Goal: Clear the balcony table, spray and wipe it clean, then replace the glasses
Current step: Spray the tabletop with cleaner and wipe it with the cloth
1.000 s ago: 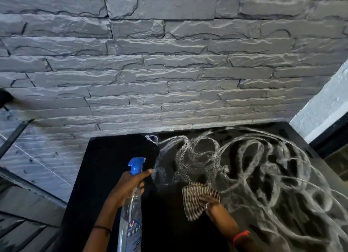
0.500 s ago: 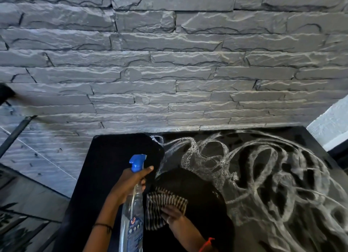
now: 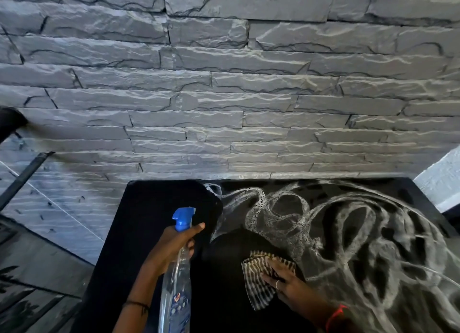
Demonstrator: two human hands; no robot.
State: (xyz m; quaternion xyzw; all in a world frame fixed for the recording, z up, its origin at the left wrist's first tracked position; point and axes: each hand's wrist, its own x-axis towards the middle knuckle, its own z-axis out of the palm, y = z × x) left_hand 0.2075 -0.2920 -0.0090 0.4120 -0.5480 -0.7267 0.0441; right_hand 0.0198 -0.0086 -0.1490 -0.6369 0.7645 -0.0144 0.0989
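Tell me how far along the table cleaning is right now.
Done: the black table shows no glasses or other clutter, and foam streaks cover its right side. In hand: the right hand presses a striped cloth at the foam's edge, leaving a dark wiped patch; the left hand holds the spray bottle. Left: wipe the remaining foam, replace the glasses.

table [image 3: 154, 223]: black | cloth [image 3: 256, 283]: brown-white striped | spray bottle [image 3: 176, 278]: clear, blue nozzle

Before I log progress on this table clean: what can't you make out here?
- Head view: spray bottle label, too small and blurred to read.
- Table near edge and right part, cut off by the frame.
- Tabletop under the striped cloth and right hand.
- Glasses: none in view.
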